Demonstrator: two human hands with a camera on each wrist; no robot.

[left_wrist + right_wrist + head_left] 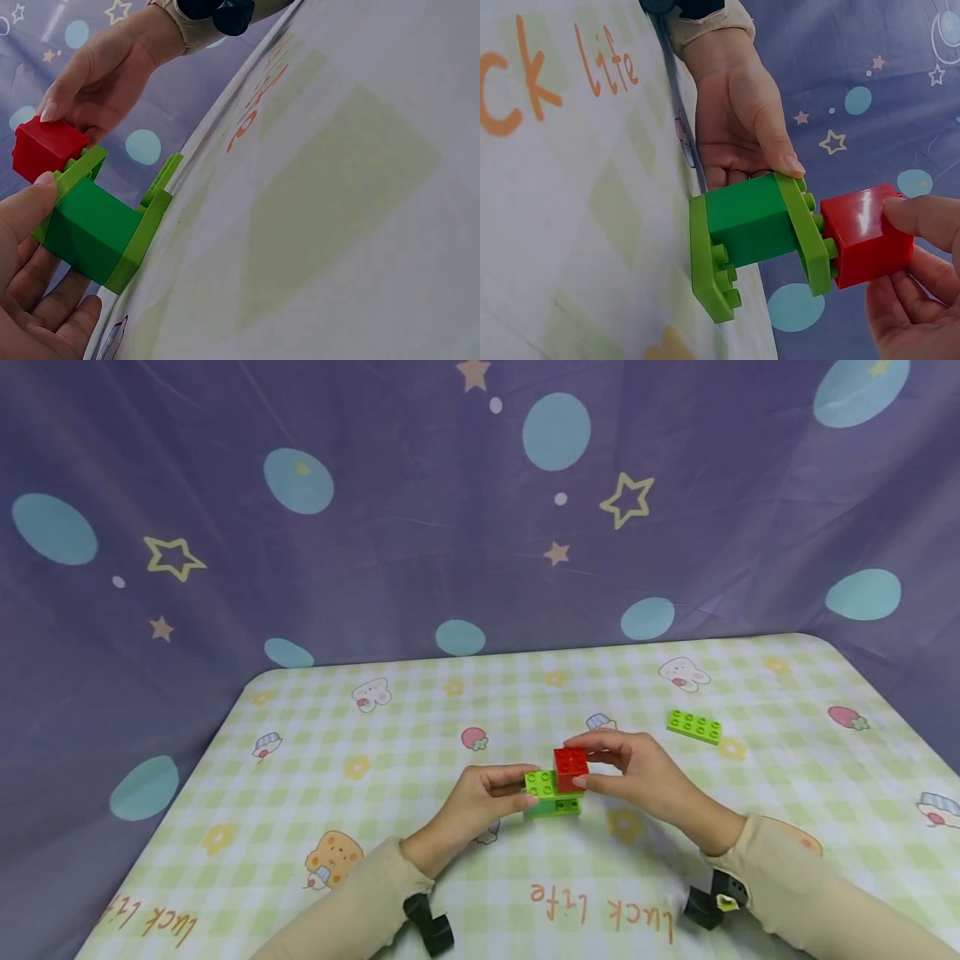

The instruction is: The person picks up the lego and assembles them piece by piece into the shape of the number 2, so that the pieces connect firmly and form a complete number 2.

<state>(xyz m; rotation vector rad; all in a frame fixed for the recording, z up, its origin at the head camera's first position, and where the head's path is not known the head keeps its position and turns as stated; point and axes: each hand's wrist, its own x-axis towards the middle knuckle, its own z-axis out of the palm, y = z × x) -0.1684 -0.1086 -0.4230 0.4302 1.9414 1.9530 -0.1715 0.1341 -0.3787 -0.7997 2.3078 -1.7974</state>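
Observation:
In the middle of the table stands a small stack of toy building bricks: a light green lower plate (702,262), a dark green brick (746,217) and a light green upper plate (537,783). My left hand (480,802) holds the stack at its left end, thumb on the upper plate's edge. Between the thumb and fingers of my right hand (648,777) is a red brick (571,768), pinched over the upper plate's right end. Plate studs show along the red brick's underside in the right wrist view.
A loose light green plate (694,727) with several studs lies behind and to the right of my right hand. A checked, printed cloth (405,718) covers the table. Behind the far edge hangs a purple curtain (420,527).

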